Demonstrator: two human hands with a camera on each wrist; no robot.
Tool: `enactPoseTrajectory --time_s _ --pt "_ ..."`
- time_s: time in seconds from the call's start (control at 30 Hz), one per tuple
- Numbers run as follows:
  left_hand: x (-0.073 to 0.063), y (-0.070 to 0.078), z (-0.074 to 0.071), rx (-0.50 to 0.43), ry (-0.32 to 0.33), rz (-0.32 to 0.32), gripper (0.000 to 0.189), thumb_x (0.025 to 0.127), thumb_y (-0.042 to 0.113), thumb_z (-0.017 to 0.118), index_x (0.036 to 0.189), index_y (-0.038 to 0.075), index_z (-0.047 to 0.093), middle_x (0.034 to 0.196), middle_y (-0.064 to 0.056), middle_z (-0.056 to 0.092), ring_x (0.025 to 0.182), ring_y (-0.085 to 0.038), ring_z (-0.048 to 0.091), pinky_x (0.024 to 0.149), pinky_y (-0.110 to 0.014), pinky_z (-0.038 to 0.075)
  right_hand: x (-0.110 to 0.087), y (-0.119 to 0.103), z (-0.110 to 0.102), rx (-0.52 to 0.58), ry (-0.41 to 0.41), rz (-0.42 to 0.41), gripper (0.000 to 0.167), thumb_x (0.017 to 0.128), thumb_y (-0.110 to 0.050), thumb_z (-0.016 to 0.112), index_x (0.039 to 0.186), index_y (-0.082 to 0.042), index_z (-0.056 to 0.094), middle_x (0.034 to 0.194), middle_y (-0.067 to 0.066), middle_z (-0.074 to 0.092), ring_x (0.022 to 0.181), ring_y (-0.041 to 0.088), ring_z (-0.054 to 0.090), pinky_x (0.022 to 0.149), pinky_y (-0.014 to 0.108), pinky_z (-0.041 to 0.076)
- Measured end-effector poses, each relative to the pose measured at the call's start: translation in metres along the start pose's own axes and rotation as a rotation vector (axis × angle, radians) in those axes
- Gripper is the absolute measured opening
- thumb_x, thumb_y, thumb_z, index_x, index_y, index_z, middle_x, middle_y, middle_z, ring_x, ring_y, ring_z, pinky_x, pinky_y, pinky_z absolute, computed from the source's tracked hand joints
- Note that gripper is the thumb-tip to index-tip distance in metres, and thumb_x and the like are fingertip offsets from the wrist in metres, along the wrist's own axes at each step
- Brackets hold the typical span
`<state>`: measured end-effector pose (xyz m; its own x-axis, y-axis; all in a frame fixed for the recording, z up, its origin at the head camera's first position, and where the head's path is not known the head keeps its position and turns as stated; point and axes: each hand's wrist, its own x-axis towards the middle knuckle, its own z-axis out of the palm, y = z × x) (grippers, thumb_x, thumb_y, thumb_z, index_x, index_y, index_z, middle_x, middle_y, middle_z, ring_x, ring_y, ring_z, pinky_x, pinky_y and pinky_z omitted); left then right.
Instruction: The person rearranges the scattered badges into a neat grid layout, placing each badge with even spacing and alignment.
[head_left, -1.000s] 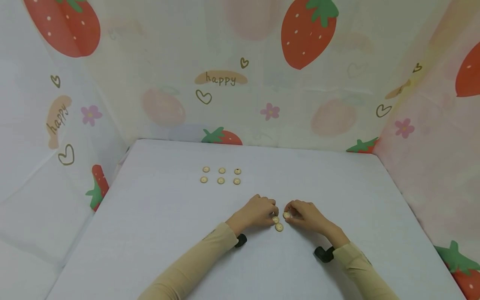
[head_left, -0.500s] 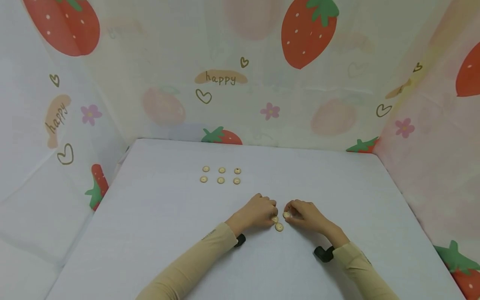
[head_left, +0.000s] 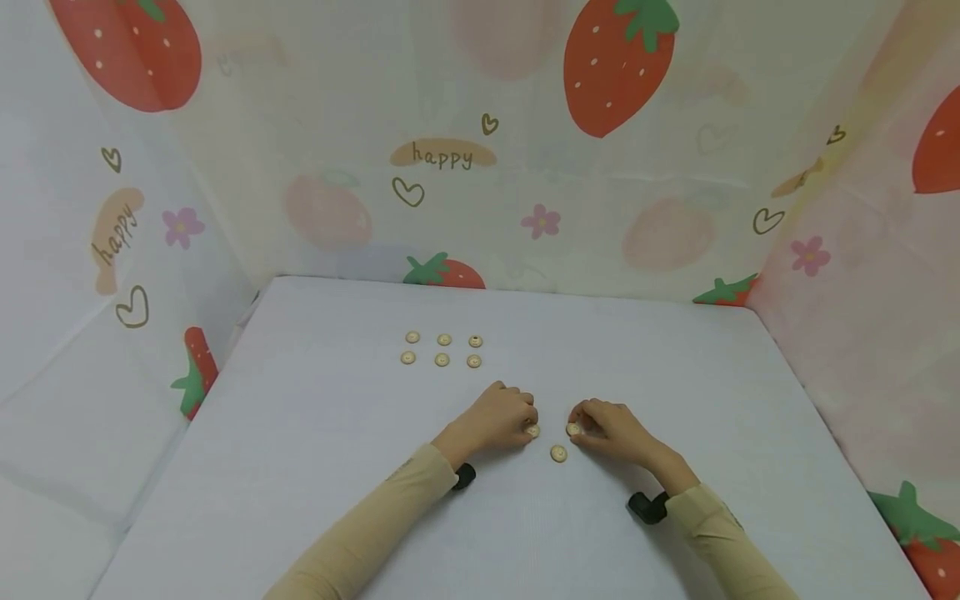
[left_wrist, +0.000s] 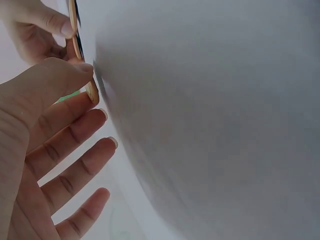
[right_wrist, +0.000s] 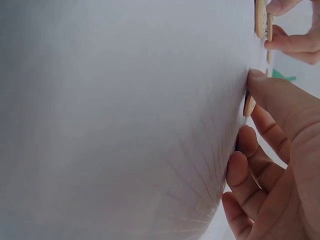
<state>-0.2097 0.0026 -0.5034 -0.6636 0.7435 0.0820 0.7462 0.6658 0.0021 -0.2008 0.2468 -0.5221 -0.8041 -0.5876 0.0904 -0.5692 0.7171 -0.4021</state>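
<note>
My left hand point(head_left: 492, 421) pinches a round pale wooden button point(head_left: 532, 431) between thumb and index finger. In the left wrist view that button point(left_wrist: 92, 91) shows nearly edge-on, close to the tabletop, the other fingers spread loosely. A short way to the right, my right hand point(head_left: 617, 432) holds a second button point(head_left: 573, 429) at the table between thumb and forefinger. The right wrist view shows this button point(right_wrist: 249, 105) partly covered by the thumb. Between the hands and nearer to me, a third button point(head_left: 558, 453) lies flat, touched by neither hand.
Farther back on the left, several like buttons point(head_left: 442, 360) lie in two rows on the white table point(head_left: 337, 467). One back-row button point(head_left: 476, 341) has a dark centre. Printed cloth walls point(head_left: 540, 167) stand behind and on both sides.
My left hand has shifted left and slightly away from me with its button, which no longer sits against the loose one. My right hand has stayed in place on its button.
</note>
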Motion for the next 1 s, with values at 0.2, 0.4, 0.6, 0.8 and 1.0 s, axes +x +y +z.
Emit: enactPoseTrajectory --time_s 0.2,0.4,0.6,0.8,1.0 --pt "-0.01 -0.012 0.001 -0.028 0.03 -0.032 0.013 0.081 0.034 0.066 0.089 0.025 0.072 0.081 0.011 0.06 0.073 -0.008 0.054 0.071 -0.031 0.042 0.0 0.002 0.002 -0.005 0.009 -0.009 0.02 0.085 -0.029 0.067 0.099 -0.017 0.06 0.083 -0.009 0.055 0.077 0.005 0.05 0.07 0.025 0.044" --pt "-0.018 -0.024 0.002 -0.039 0.048 -0.06 0.013 0.08 0.034 0.066 0.088 0.024 0.072 0.08 0.011 0.059 0.074 -0.008 0.055 0.072 -0.032 0.042 -0.001 0.003 0.003 0.002 0.023 -0.034 0.019 0.085 -0.027 0.066 0.099 -0.016 0.06 0.084 -0.008 0.056 0.077 0.005 0.05 0.07 0.026 0.044" --pt "-0.026 -0.034 0.0 -0.06 0.056 -0.091 0.014 0.082 0.033 0.065 0.09 0.024 0.072 0.08 0.011 0.059 0.074 -0.008 0.055 0.074 -0.033 0.042 -0.002 0.003 0.004 0.005 0.043 -0.049 0.019 0.084 -0.026 0.067 0.098 -0.015 0.06 0.082 -0.008 0.055 0.075 0.005 0.048 0.068 0.024 0.043" --pt "-0.037 -0.044 -0.004 -0.081 0.065 -0.115 0.014 0.08 0.031 0.066 0.089 0.022 0.073 0.081 0.01 0.06 0.076 -0.009 0.057 0.076 -0.034 0.043 -0.001 0.003 0.004 0.006 0.041 -0.054 0.02 0.084 -0.028 0.067 0.098 -0.016 0.06 0.081 -0.008 0.055 0.075 0.005 0.048 0.067 0.024 0.042" --pt "-0.048 -0.055 -0.003 -0.072 0.077 -0.15 0.012 0.079 0.031 0.068 0.087 0.023 0.072 0.08 0.01 0.06 0.074 -0.008 0.057 0.071 -0.032 0.041 0.0 0.003 0.003 0.003 0.025 -0.043 0.02 0.085 -0.029 0.066 0.098 -0.016 0.06 0.082 -0.009 0.054 0.076 0.005 0.048 0.068 0.025 0.042"
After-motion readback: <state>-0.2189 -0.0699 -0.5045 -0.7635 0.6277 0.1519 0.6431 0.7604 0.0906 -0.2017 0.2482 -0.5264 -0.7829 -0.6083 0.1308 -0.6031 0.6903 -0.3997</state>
